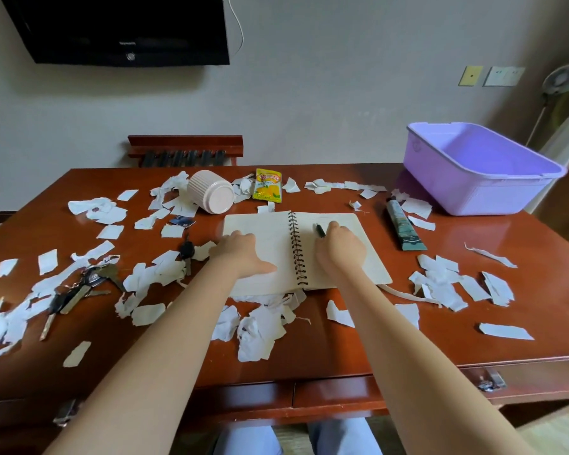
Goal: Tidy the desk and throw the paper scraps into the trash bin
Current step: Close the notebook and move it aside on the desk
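My left hand (243, 254) lies flat and open on the notebook (342, 257) to hold it. My right hand (340, 246) holds a pen (320, 230).

Glossy varnished wood is shown on the tabletop (358, 339). Matt torn paper scraps (260, 333) and a smooth purple plastic tub (473, 195) are seen.

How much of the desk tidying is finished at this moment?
Almost nothing looks done: paper scraps cover the desk and the purple bin looks empty. In hand: left hand flat on the open notebook, right hand on a pen. Everything else remains.
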The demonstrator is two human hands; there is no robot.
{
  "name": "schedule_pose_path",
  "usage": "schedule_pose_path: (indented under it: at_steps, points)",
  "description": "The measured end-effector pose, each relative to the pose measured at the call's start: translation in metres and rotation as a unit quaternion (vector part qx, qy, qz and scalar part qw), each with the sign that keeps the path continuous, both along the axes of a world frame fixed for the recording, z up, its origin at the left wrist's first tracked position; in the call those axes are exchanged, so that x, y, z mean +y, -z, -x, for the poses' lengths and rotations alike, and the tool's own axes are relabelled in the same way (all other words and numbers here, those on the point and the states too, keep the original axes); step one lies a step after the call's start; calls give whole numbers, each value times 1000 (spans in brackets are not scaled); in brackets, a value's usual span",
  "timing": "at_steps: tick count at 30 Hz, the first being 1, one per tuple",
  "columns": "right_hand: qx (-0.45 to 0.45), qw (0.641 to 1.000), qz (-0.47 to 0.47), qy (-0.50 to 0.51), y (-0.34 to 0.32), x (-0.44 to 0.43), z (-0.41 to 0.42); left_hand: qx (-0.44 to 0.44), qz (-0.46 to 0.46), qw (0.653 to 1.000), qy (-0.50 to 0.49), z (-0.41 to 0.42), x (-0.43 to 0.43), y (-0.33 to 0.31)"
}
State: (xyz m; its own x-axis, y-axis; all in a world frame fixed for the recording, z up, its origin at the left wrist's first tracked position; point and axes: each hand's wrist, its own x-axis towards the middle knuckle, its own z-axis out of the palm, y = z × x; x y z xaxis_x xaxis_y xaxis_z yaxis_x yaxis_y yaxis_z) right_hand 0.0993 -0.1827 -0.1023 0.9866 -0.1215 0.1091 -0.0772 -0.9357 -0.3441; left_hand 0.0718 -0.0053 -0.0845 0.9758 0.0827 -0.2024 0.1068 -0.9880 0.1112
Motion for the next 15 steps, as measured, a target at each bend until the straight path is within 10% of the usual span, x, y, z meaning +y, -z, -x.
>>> schedule_pose_path:
  at_steps: [9,15]
  points:
    - [-122,977,5,-176,2,-2,41,-36,54,998,-17,9,9,6]
    - [-32,968,20,-249,9,-1,56,-92,45,990,-101,28,31,13]
